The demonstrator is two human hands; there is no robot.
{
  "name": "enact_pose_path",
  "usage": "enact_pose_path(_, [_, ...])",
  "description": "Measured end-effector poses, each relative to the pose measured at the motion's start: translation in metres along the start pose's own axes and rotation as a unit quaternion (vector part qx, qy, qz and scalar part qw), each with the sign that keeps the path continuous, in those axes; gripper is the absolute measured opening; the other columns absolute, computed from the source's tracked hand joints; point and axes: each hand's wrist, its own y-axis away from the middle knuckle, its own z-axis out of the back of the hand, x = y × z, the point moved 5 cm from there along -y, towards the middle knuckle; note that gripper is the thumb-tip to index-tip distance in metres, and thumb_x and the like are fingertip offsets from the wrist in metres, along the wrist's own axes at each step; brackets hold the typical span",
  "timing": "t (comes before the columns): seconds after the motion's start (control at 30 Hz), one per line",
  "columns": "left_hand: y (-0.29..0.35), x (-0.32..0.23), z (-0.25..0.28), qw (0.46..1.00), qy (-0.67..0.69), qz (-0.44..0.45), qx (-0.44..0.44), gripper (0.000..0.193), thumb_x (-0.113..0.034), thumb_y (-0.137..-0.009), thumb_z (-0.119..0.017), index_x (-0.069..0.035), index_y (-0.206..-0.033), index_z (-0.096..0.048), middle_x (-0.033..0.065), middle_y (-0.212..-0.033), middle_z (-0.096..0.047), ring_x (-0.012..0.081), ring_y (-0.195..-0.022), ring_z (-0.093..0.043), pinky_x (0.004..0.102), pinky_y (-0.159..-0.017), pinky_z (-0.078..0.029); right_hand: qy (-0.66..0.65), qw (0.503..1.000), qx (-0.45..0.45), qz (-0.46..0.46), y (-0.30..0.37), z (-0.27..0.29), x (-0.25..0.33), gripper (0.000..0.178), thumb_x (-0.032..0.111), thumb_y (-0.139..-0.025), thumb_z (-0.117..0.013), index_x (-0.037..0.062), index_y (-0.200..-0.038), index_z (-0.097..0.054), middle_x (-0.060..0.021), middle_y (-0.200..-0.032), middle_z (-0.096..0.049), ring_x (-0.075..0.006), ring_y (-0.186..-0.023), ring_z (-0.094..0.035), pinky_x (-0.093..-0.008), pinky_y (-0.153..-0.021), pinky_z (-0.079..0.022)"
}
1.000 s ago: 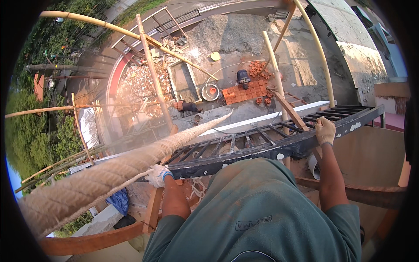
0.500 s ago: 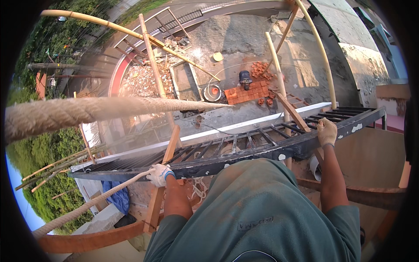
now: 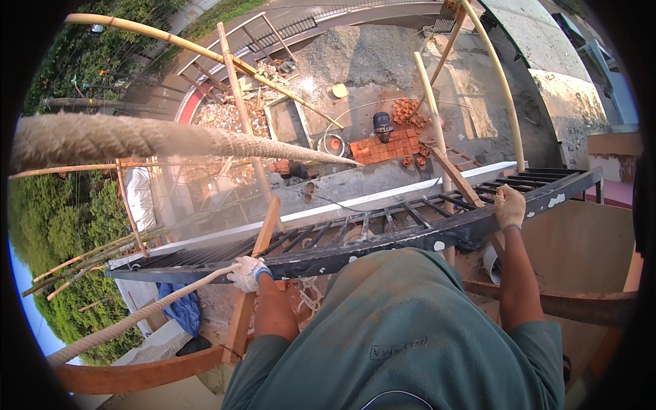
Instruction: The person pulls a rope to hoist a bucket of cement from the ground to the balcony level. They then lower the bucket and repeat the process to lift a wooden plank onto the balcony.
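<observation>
Both my hands, in pale work gloves, are at a black metal railing [image 3: 410, 242] with chipped paint. My left hand [image 3: 247, 273] is closed around a thick, pale twisted rope [image 3: 147, 313], beside a wooden post [image 3: 240, 321]. Another length of rope [image 3: 184, 142] crosses close in front of me, its far end over the ground below. My right hand [image 3: 510, 206] is closed on the railing's top rail, right of a slanted wooden brace [image 3: 456, 176]. Its fingertips are partly hidden.
Far below, a person in a dark cap [image 3: 383, 124] is beside orange bricks [image 3: 386, 145] and a round bucket [image 3: 333, 144]. Another person [image 3: 297, 169] is partly hidden near the rope. Bamboo poles [image 3: 506, 89] rise beyond the railing. A blue tarp [image 3: 180, 309] hangs lower left.
The near part of the crossing rope has swung upward in view. A second person and some bricks now show below it. My hands keep their places.
</observation>
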Motion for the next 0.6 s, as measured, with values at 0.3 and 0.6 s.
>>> enact_pose_path(0.3, [0.0,-0.001,-0.002,1.0,-0.003,0.0,0.0,0.046,-0.049,-0.107,-0.047,-0.015,-0.127,-0.071,0.0081,-0.131,-0.06,0.0298,-0.116,-0.066,0.0491,-0.093,-0.059,0.007,1.0,0.022,-0.015,0.0,0.003,0.003,0.015,0.022,-0.091,-0.07,0.0081,-0.087,-0.069,-0.0145,-0.087,-0.072,-0.0394,-0.094,-0.069,-0.0517,-0.086,-0.052])
enact_pose_path(0.6, [-0.004,0.0,-0.007,1.0,0.0,0.008,-0.003,0.047,-0.05,-0.107,-0.047,-0.015,-0.127,-0.071,0.0077,-0.13,-0.06,0.0296,-0.115,-0.067,0.0483,-0.091,-0.06,0.012,1.0,0.015,-0.009,0.001,0.0,-0.003,0.014,0.023,-0.092,-0.07,0.0084,-0.09,-0.069,-0.0135,-0.088,-0.072,-0.0387,-0.094,-0.069,-0.0514,-0.087,-0.052])
